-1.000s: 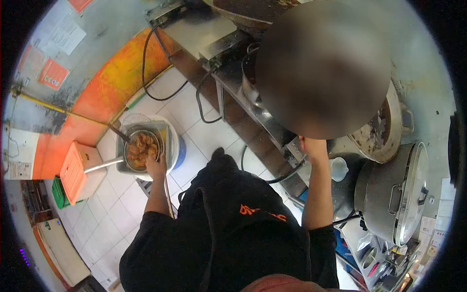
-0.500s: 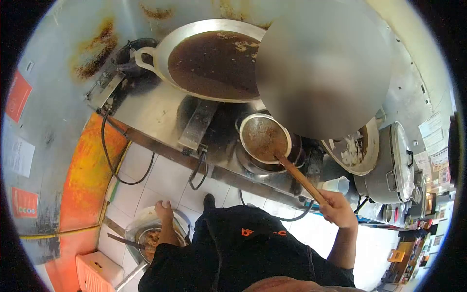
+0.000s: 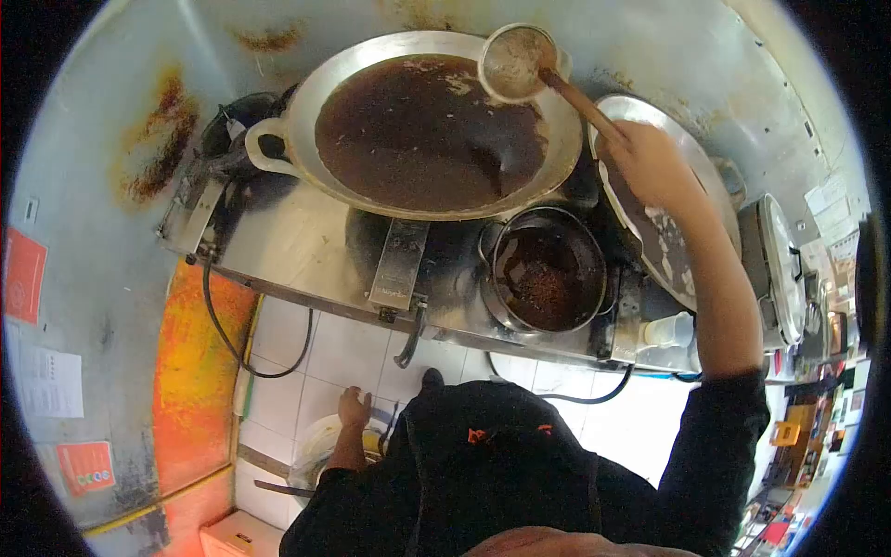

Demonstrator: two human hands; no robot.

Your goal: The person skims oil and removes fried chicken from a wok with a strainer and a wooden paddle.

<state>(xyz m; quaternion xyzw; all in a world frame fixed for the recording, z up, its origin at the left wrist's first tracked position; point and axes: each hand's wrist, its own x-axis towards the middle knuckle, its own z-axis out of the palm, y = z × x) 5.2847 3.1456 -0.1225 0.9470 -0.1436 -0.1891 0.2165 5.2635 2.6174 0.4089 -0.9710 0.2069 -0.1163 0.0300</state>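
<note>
My right hand grips the wooden handle of a round mesh strainer. The strainer's bowl is over the far right rim of a large two-handled wok, which holds dark brown liquid. Below it stands a smaller metal pot with dark liquid and reddish-brown bits. My forearm crosses a second wide pan containing brown liquid and whitish patches. Low on the left, my left hand looks empty, fingers apart, above a bucket on the floor; my sleeve hides part of that bucket.
Burners and metal brackets line the steel stove top. Black hoses hang from its front edge. A lidded stockpot and a plastic jug stand right. A stained metal wall rises behind.
My right hand has carried the strainer up from over the small pot to the large wok's far right rim. The pot's contents now show. My left hand has shifted slightly right in view.
</note>
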